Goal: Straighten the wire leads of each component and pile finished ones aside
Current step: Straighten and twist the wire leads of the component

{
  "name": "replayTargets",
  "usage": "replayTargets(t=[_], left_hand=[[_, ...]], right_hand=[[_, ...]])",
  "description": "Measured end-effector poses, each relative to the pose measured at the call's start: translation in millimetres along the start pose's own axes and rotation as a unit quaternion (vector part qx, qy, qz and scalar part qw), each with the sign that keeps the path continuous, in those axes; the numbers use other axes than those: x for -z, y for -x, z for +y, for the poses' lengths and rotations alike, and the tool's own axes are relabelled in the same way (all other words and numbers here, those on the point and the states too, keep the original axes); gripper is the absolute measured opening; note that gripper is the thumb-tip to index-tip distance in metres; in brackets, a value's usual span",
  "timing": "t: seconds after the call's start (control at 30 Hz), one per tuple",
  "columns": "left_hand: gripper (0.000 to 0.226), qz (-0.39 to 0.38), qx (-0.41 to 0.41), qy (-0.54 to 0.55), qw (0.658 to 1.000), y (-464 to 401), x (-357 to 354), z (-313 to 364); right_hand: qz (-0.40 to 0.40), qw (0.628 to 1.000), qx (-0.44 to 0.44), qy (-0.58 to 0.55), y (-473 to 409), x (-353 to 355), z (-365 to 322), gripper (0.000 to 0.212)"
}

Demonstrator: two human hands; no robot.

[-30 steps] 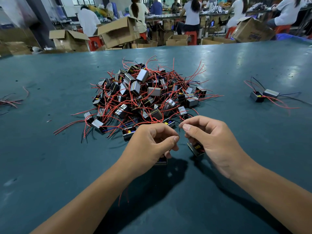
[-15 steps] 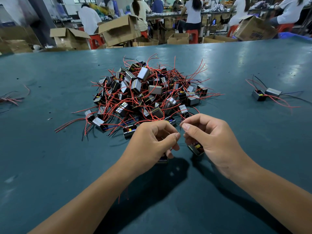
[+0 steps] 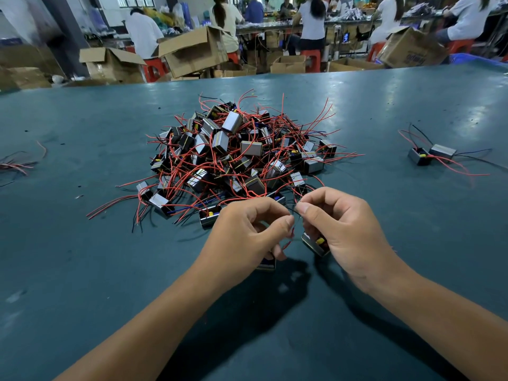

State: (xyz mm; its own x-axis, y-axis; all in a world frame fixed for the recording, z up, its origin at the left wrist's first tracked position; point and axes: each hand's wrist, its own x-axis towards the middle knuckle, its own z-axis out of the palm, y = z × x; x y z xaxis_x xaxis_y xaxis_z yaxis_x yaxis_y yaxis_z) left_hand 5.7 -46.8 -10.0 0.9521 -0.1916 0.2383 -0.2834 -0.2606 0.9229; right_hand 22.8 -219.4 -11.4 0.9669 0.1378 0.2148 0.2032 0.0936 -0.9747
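A heap of small black-and-silver components with tangled red and black wire leads (image 3: 236, 155) lies mid-table. Just in front of it my left hand (image 3: 244, 232) and my right hand (image 3: 346, 232) are close together, each pinching thin wire leads between thumb and forefinger. One component (image 3: 316, 244) with a yellow part hangs under my right hand. Another component (image 3: 266, 264) peeks out below my left hand. Two components with straighter leads (image 3: 431, 155) lie apart at the right.
The teal table (image 3: 82, 257) stretches all round. Loose wire leads (image 3: 16, 165) lie at the left edge. Beyond the far edge stand open cardboard boxes (image 3: 192, 50), red stools and several seated people at benches.
My hands have stayed in place; my fingertips have shifted slightly along the leads. The view has tipped a little, so the heap sits lower in frame.
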Motion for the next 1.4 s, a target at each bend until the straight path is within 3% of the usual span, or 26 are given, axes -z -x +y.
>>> replayTargets(t=[0.17,0.27,0.4,0.6,0.9,1.1,1.4], left_hand=[[0.004,0.036,-0.102,-0.141,0.984,-2,8,0],[0.004,0.036,-0.147,-0.173,0.973,-2,8,0],[0.006,0.045,-0.255,-0.277,0.925,-7,16,-1],[0.012,0.043,-0.339,-0.312,0.887,-10,24,-3],[0.020,0.006,-0.382,-0.384,0.841,-9,32,4],[0.015,-0.050,-0.360,-0.389,0.846,-8,41,6],[0.020,-0.070,-0.361,-0.408,0.836,-7,42,13]], right_hand=[[-0.013,1.000,-0.007,0.009,1,1,-1,0.014],[-0.022,1.000,-0.005,0.020,2,1,-2,0.014],[-0.051,0.998,-0.012,0.029,2,3,-4,0.015],[-0.142,0.989,-0.016,0.047,1,10,-8,0.010],[-0.202,0.974,-0.020,0.096,-1,15,-14,0.014],[-0.246,0.963,-0.014,0.108,-1,17,-12,0.010],[-0.258,0.954,0.008,0.149,0,17,-10,0.011]])
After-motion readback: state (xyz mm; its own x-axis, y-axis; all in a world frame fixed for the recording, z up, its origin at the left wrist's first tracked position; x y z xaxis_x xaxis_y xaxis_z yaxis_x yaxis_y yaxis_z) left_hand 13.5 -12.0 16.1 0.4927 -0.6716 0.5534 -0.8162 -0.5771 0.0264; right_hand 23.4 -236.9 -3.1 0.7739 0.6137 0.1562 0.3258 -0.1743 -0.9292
